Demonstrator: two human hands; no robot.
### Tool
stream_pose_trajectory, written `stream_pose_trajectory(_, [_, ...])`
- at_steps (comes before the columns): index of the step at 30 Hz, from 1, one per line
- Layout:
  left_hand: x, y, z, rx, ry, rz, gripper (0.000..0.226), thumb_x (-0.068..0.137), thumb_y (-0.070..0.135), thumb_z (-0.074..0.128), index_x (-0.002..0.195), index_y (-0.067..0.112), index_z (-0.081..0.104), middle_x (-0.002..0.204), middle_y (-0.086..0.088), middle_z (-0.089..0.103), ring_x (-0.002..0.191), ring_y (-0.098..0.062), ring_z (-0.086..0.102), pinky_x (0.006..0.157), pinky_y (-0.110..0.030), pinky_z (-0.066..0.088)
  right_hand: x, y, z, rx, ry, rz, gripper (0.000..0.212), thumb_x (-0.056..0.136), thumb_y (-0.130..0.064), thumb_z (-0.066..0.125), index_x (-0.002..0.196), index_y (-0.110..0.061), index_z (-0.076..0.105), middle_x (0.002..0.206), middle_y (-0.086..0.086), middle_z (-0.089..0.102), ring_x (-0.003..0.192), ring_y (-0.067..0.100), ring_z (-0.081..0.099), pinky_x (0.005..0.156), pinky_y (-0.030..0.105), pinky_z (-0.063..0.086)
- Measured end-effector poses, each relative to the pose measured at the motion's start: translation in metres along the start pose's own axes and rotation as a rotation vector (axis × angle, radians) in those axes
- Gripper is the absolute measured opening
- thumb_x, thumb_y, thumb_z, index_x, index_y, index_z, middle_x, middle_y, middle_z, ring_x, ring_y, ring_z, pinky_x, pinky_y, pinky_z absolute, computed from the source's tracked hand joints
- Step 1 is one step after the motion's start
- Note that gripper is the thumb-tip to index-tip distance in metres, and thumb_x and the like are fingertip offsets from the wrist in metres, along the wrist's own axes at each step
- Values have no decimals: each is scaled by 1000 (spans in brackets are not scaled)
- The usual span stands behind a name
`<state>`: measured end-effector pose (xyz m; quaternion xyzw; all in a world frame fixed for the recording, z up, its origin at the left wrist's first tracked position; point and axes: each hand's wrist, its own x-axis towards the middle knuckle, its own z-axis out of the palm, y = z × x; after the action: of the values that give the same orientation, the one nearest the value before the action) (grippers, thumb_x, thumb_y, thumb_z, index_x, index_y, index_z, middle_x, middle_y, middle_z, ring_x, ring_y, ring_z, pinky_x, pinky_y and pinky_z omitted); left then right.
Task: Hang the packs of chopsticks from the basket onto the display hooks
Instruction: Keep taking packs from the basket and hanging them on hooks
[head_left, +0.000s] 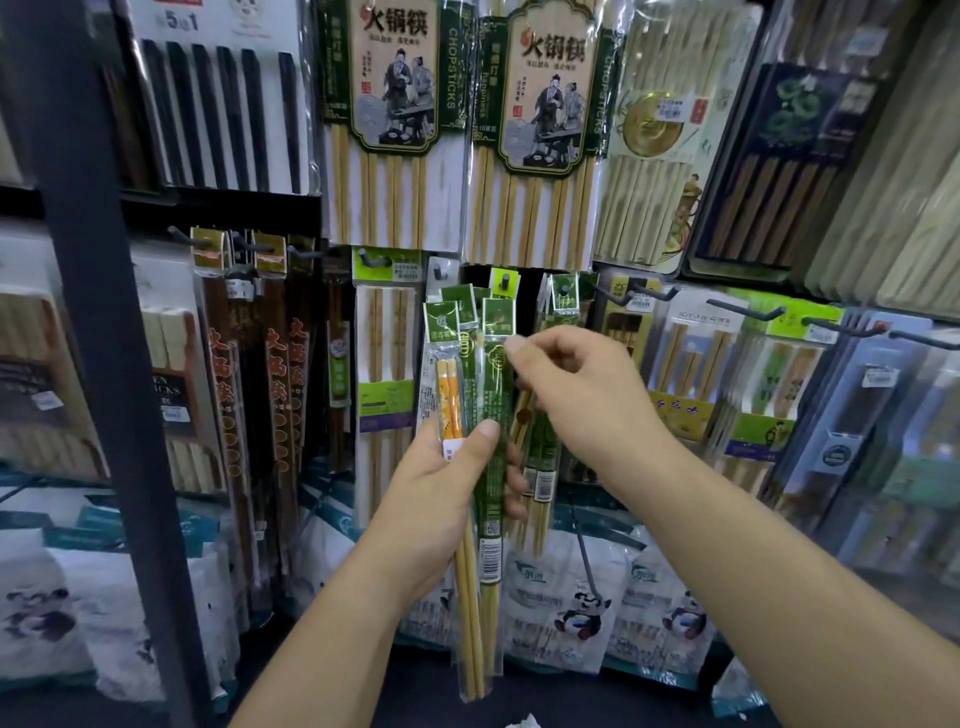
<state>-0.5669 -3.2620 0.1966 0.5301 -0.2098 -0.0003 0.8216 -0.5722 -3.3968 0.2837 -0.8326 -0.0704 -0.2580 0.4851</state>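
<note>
- The right hand's (576, 395) fingertips (515, 345) are drawn together and seem to nip the top of one green pack (493, 364), just under its header card (497, 316); how firm the hold is I cannot tell.
- Below those fingertips, the left hand (447, 483) is clamped round the bundle of packs (485, 499), thumb (485, 431) across the front and the other fingers curled behind. The chopsticks stand upright and fan apart at the top.
- An orange-tipped pack (449, 395) sits to the left of the thumb in the same bundle.
- Just above and beyond the right fingertips a display hook (503, 283) sticks out, with a green header already on it; another hook (563, 301), to their right, carries hanging packs (540, 467).
- To do this well, I'd say: loosen the left thumb a touch so only the pinched pack slides free, keep the hold beside the header hole rather than over it, then bring the hole square to the hook tip.
- The risk I'd watch is neighbouring packs dragging up with it.
- The basket is out of sight from here.
</note>
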Motion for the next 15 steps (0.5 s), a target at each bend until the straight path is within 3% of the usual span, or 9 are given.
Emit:
stream_pose_trajectory(2, [-1,0,1,-44,0,-2,35,93,33,63,118,9,58,81,-8,72,69,-23,70,58,-35,59,-2,-1,2,-5,-46,-18,20,97,-38,65,83,-27,72,65,-15,62,61,-3,55,65,25,48])
stream_pose_trajectory(4, [-2,-1,0,-79,8,-11,36,92,36,66,116,10,60,83,-13,74,72,-28,73,60,-38,61,-2,-2,2,6,-33,-29,20,98,-33,64,83,-24,72,66,-7,61,63,3,55,67,30,52])
stream_pose_trajectory(6, [-2,-1,-1,-88,7,-20,38,93,37,66,117,8,60,90,-16,77,80,-32,76,64,-40,63,1,-3,-1,59,20,-18,22,99,-30,63,82,-18,70,65,3,59,58,5,54,60,25,52])
stream_pose_trajectory(8, [0,-1,-3,-10,52,-12,39,91,41,66,114,9,64,94,-9,79,85,-22,78,65,-31,62,6,-4,-5,105,104,14,26,100,-28,61,81,-13,66,60,0,53,52,6,49,49,15,45])
stream_pose_trajectory(10, [2,-2,-5,47,109,-11,35,89,43,65,105,12,67,86,0,78,79,-10,75,61,-23,58,11,-4,-9,133,152,73,28,101,-28,60,80,-10,63,63,3,51,45,6,43,41,13,40])
stream_pose_trajectory(15, [4,-2,-8,10,106,-8,23,105,30,55,103,9,64,72,-4,65,64,-16,64,60,-26,56,16,0,-11,180,173,181,29,101,-29,61,81,-8,61,59,5,43,42,9,37,38,11,34])
